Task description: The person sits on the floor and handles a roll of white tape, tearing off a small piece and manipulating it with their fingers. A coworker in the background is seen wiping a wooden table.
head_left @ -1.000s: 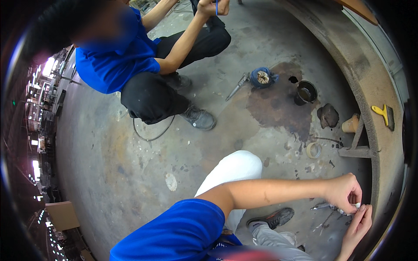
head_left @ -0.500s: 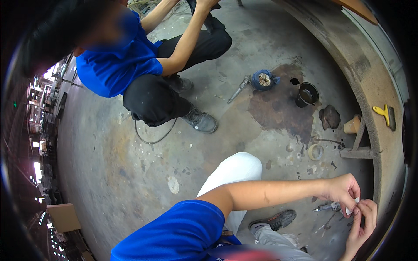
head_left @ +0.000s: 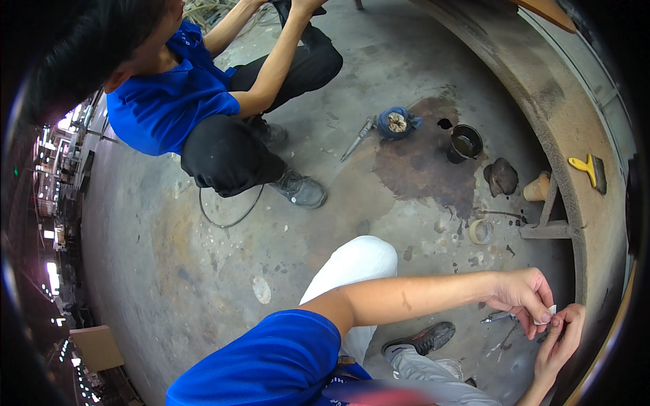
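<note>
While a wide concrete floor (head_left: 203,284) carries most of the scene, a dusty ledge (head_left: 575,135) curves along its right edge. Toward the floor's far edge, a co-worker (head_left: 157,111) in a blue shirt and dark trousers crouches, hands at the top of the view and whatever they hold only partly seen. A carton (head_left: 96,347) stands by the floor's left edge; a black pail (head_left: 457,154) and a blue-wrapped pot (head_left: 386,128) sit by a dark stain (head_left: 423,162) nearer the ledge. The person's bare left hand (head_left: 518,292) and right hand (head_left: 562,335) meet at the fingertips beside the near end of the ledge's inner edge. A yellow-handled brush (head_left: 594,172) lies on the ledge, a tape roll (head_left: 475,235) on the floor off its inner edge. Smallest is the white scrap (head_left: 552,310), pinched between both hands above the floor, its material impossible to tell. Fine two-handed fingering of the scrap appears to be the step in hand; the next move would seem to call for a light, even pinch from both sides, as so small a piece could easily slip.
</note>
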The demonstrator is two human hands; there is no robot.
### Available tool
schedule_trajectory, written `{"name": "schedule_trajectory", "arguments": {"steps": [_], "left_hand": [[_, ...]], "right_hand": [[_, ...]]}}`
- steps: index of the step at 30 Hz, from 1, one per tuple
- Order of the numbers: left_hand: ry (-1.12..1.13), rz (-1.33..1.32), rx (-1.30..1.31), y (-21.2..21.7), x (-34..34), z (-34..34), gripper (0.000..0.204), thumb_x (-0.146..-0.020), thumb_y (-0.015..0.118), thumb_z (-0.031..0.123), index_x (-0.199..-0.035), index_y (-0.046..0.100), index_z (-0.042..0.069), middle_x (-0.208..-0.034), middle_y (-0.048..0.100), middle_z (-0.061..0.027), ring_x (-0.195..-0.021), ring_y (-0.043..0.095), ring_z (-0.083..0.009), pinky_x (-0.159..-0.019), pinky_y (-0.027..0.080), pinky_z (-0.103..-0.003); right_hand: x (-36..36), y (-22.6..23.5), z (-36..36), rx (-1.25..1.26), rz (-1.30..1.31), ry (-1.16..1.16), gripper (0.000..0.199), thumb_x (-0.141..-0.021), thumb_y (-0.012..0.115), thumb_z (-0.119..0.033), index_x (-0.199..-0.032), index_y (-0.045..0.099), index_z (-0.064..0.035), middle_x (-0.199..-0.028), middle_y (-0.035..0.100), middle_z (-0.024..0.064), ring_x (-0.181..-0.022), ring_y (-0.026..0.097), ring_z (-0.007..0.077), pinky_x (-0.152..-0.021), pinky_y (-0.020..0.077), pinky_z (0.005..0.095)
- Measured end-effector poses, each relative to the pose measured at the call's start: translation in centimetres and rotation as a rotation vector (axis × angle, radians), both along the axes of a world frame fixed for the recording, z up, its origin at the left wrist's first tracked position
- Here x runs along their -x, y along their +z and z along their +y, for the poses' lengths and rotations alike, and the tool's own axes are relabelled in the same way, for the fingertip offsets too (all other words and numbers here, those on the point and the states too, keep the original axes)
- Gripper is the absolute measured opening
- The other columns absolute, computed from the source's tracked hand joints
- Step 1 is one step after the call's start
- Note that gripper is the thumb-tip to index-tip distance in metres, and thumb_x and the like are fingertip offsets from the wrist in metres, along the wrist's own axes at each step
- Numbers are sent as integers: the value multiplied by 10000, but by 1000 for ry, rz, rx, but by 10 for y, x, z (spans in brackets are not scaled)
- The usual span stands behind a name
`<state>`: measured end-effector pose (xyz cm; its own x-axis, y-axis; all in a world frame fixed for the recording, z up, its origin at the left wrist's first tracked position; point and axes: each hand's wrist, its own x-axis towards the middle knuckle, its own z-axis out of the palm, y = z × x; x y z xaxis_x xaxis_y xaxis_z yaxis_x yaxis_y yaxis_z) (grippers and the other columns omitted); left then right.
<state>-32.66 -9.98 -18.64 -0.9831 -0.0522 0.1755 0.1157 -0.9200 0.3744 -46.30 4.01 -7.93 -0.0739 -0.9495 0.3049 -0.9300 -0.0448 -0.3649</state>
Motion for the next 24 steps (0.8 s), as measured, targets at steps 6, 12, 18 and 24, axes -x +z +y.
{"name": "schedule_trajectory", "arguments": {"steps": [6, 12, 18, 24], "left_hand": [[179, -1, -3, 5, 11, 21, 158, -928, 797, 61, -985, 705, -54, -864, 745, -145, -754, 755, -233, -713, 646, -359], [485, 20, 344, 5, 19, 19, 117, -933, 765, 47, -954, 722, -60, -832, 750, -104, -751, 752, -175, -686, 624, -304], [889, -11, 697, 3, 18, 24, 70, -831, 778, 10, -862, 737, -36, -801, 750, -114, -701, 745, -159, -648, 594, -288], [1186, 97, 889, -4, 16, 26, 108, -752, 780, 9, -772, 674, 12, -740, 696, -96, -640, 710, -205, -560, 519, -313]], "right_hand": [[2, 1, 0, 26, 95, -50, 178, -1083, 532, -71, -939, 480, 20, -873, 432, 135, -753, 457, 272, -672, 387, 377], [-1, -5, -3, 64, 119, -141, 213, -1100, 499, -81, -914, 483, 21, -833, 433, 139, -690, 456, 294, -614, 347, 406], [-2, -9, 2, -31, -129, -257, 320, -1144, 498, -178, -866, 465, -23, -709, 411, 31, -639, 403, 126, -584, 326, 309], [-6, 9, 6, -397, -686, -486, 370, -1143, 525, -312, -817, 474, -144, -660, 388, -83, -540, 324, -10, -454, 237, 213]]}}
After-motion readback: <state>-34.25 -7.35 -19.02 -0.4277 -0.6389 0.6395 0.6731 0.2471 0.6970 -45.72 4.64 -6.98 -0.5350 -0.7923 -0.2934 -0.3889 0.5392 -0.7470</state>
